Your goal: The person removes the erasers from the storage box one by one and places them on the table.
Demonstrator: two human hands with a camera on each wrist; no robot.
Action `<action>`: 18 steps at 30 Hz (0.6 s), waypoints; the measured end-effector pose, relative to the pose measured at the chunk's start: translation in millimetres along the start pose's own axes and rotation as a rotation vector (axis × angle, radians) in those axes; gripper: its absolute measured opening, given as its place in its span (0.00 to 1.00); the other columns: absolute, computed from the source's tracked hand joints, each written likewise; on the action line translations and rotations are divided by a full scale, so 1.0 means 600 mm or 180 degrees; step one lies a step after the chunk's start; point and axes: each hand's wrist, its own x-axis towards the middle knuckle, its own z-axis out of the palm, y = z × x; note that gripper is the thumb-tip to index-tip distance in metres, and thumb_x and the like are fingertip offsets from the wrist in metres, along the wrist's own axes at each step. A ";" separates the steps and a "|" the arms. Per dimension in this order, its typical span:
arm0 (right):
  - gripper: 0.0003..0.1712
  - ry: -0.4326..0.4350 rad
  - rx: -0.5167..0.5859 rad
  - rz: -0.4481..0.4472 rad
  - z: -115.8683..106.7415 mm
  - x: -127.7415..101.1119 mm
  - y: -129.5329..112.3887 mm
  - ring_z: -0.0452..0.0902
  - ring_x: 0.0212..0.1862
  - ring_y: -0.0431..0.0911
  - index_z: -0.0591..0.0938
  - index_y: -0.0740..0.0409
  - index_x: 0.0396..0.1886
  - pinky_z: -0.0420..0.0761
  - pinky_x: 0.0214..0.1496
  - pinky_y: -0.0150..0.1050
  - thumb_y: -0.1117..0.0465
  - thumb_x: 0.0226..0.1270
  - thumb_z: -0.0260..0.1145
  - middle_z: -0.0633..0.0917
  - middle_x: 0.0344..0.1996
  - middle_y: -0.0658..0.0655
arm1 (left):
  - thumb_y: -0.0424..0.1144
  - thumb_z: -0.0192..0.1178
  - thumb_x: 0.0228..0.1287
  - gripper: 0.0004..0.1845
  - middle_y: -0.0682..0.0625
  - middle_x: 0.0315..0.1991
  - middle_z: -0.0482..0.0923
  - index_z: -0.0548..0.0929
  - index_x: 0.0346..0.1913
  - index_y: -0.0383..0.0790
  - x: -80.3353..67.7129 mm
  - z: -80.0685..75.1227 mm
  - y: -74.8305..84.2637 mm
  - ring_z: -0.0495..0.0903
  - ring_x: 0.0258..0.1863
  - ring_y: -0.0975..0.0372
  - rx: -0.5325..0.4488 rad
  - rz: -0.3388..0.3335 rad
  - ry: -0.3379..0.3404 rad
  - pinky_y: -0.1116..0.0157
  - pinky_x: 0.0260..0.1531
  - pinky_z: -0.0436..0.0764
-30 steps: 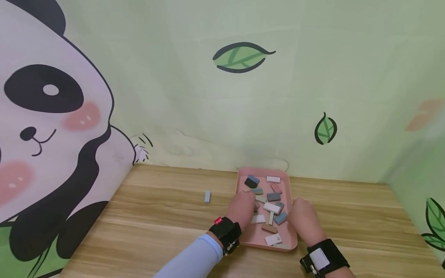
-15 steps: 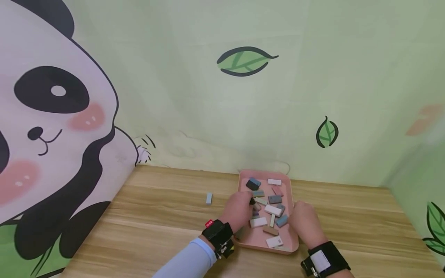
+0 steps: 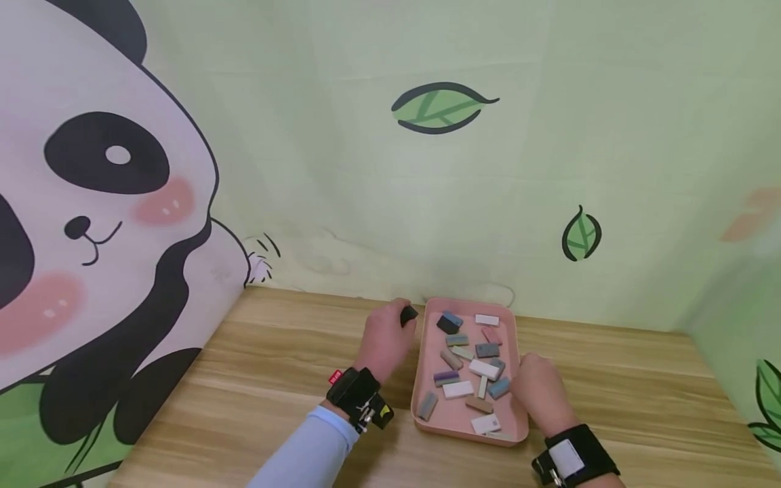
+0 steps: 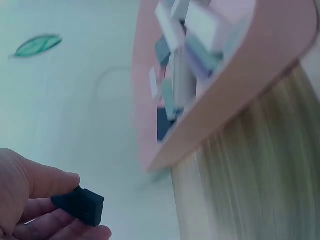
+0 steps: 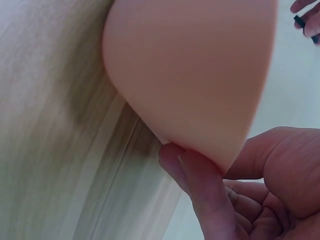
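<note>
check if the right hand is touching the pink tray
Touching. The right wrist view shows the right hand's fingertips pressed against the underside edge of the pink tray; the head view agrees, with the hand at the tray's right rim.

Your widest free room is the bare wooden surface (image 3: 268, 379) left of the pink tray (image 3: 421, 369), running from the near edge back to the panda wall (image 3: 110, 224), and a narrower bare strip lies right of the tray. The back wall (image 3: 488, 224) closes off the far side just behind the tray, so you have little passage there. Inside the tray, scattered small blocks (image 3: 472, 369) crowd the floor with only slim gaps between them, and the raised rim bars any low sideways entry.
</note>
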 end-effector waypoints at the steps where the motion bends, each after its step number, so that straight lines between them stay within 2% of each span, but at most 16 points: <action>1: 0.06 -0.0012 0.0016 0.0010 0.001 0.001 0.001 0.73 0.21 0.46 0.79 0.71 0.30 0.70 0.18 0.34 0.70 0.56 0.58 0.78 0.21 0.57 | 0.37 0.59 0.62 0.16 0.46 0.45 0.82 0.78 0.52 0.39 0.002 -0.006 -0.007 0.81 0.39 0.61 -0.0033 -0.0048 0.0041 0.63 0.38 0.82; 11: 0.06 -0.0161 0.0085 0.0091 -0.002 0.003 0.000 0.73 0.22 0.46 0.78 0.71 0.33 0.70 0.19 0.34 0.71 0.58 0.57 0.77 0.23 0.58 | 0.36 0.63 0.56 0.16 0.42 0.43 0.83 0.81 0.48 0.37 0.009 -0.057 -0.074 0.83 0.40 0.57 -0.0072 -0.0508 0.0373 0.62 0.37 0.82; 18: 0.07 -0.0208 0.0160 0.0141 -0.002 0.003 0.000 0.74 0.23 0.46 0.79 0.71 0.34 0.71 0.20 0.34 0.71 0.59 0.57 0.77 0.23 0.58 | 0.37 0.64 0.54 0.18 0.43 0.42 0.82 0.81 0.49 0.35 0.007 -0.073 -0.117 0.81 0.40 0.56 0.0004 -0.0884 0.0392 0.61 0.37 0.82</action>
